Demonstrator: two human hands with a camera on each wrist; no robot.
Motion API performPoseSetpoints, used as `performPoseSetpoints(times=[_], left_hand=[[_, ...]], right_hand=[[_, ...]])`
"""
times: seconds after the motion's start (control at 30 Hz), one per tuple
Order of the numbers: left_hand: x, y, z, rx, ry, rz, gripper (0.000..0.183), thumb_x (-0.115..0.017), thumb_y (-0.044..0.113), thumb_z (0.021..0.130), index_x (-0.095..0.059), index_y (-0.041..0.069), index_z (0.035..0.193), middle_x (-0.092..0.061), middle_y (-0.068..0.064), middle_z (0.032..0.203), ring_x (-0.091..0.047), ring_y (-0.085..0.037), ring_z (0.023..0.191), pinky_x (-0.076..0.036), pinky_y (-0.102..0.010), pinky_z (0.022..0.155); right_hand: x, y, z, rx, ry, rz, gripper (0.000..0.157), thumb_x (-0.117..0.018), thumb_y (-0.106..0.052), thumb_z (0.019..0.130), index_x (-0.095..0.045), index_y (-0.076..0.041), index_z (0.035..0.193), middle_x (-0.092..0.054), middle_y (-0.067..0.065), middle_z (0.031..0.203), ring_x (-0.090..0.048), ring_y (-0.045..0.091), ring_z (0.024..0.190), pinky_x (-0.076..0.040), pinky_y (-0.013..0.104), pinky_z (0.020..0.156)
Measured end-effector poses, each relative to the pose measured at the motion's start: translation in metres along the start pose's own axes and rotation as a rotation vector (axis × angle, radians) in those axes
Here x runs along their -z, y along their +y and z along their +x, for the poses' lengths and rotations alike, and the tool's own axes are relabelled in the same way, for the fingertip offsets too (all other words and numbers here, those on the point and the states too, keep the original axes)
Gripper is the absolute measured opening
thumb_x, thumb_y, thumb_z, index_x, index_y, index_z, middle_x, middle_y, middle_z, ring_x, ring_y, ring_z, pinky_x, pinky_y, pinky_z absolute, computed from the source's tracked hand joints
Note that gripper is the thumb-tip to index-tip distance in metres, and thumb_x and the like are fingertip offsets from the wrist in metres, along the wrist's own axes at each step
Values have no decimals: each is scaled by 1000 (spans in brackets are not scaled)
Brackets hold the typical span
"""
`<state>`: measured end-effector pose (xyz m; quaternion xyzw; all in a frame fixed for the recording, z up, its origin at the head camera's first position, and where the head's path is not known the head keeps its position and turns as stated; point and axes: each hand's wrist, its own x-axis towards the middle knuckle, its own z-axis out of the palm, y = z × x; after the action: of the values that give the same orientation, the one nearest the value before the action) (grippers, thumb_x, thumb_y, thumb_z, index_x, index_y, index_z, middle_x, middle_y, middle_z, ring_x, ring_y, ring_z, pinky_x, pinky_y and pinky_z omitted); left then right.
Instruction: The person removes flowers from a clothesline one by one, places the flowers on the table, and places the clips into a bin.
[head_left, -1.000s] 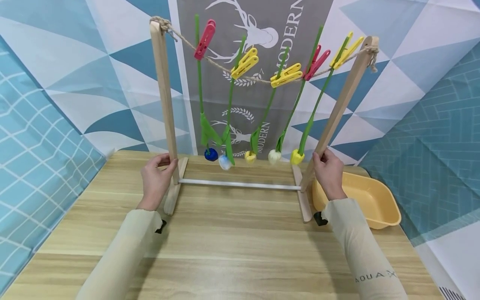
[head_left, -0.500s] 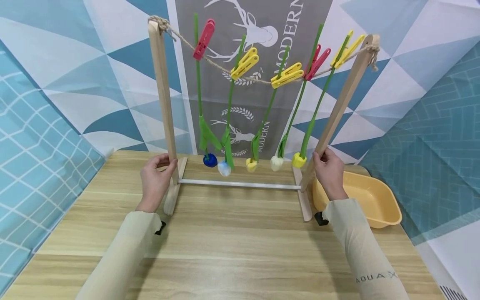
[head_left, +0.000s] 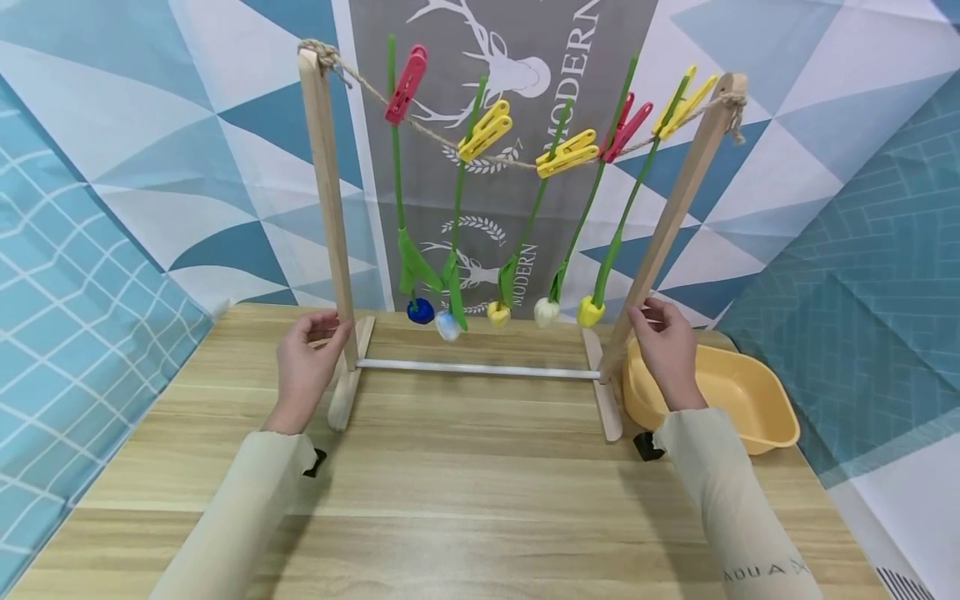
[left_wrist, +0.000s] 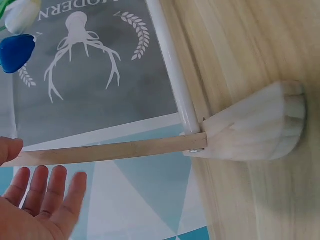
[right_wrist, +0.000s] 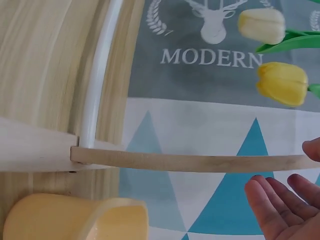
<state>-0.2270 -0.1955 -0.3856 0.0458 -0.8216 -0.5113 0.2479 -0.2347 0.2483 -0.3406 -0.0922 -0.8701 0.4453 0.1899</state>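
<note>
A wooden stand with a left post (head_left: 327, 192) and a right post (head_left: 678, 200) carries a sagging twine line (head_left: 517, 161). Red clothespins (head_left: 406, 84) and yellow clothespins (head_left: 485, 131) hold several artificial tulips upside down on it, among them a blue tulip (head_left: 421, 311) and a yellow tulip (head_left: 590, 312). My left hand (head_left: 309, 354) is at the left post's lower part, thumb and fingers on opposite sides; the left wrist view shows the fingers (left_wrist: 59, 187) apart from the wood. Likewise, my right hand (head_left: 666, 346) has loosened around the right post, its fingers (right_wrist: 280, 200) spread below it.
A white rod (head_left: 480, 367) joins the two wooden feet (head_left: 345, 400) low on the table (head_left: 480, 500). Behind the right foot stands a yellow plastic basin (head_left: 738, 392), close to my right hand. A patterned backdrop (head_left: 225, 150) rises directly behind the stand.
Both hands have loosened from the posts and drawn slightly outward. The tulips have swung a little, and the right post's top has shifted slightly left in view.
</note>
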Motion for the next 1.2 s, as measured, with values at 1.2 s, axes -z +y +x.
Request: performPoseSetpoints(times=[1.2], left_hand=[[8,57,-17,-100,-125,-54,34,-62,32,89,-63,5,109,-63,-2,104,-55,9,86,-44,-6,74]], right_hand=[[5,-66,-36,92,-165,272,40,-61,-35,90,-60,0,111,-62,-3,90,-64,5,75,-52,15,70]])
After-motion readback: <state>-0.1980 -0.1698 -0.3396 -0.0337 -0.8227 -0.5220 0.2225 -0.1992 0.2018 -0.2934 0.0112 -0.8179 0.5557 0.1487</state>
